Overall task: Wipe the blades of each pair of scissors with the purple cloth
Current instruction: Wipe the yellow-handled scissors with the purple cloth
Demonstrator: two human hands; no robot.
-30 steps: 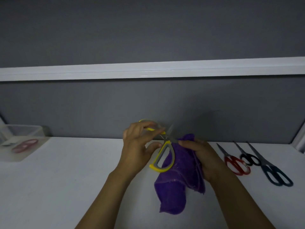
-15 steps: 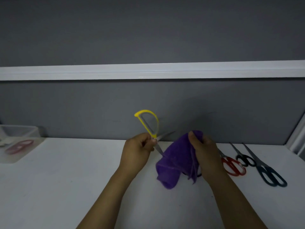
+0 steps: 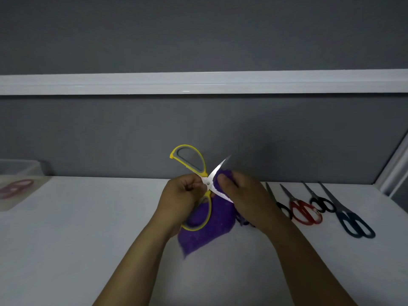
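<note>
Yellow plastic loops mark the pair in work. In the head view the yellow scissors (image 3: pixel 207 183) are held above the bench (image 3: pixel 88 239) at the middle of the frame, spread into a wide X. One loop stands at 11 o'clock from the pivot, the other hangs at 6 o'clock, and the free blade points to 1 o'clock. Our left hand (image 3: pixel 178 195) is curled round the handle necks at 9 o'clock of the pivot. Our right hand (image 3: pixel 245 199) pinches the purple cloth (image 3: pixel 205 230), thumb on top, against the lower serrated blade, which runs to 4 o'clock. The rest of the cloth hangs below both hands. We cannot tell whether its tip touches the bench.

Half a second ago the cloth was bunched in the right hand, clear of the steel, and only the upper loop showed. Now the cloth has closed on the blade and the pair is opened wide. We judge that the wipe of this blade is just starting and that the upper blade is still to do.

At 3 o'clock of the hands four more pairs lie in a row where they lay before: a small black pair (image 3: pixel 280 206) partly behind our right wrist, a red pair (image 3: pixel 304 212), a second black pair (image 3: pixel 322 203) and a dark blue pair (image 3: pixel 353 221). Far off at 9 o'clock a reddish pair (image 3: pixel 16 187) lies blurred on a clear tray (image 3: pixel 42 184).
</note>
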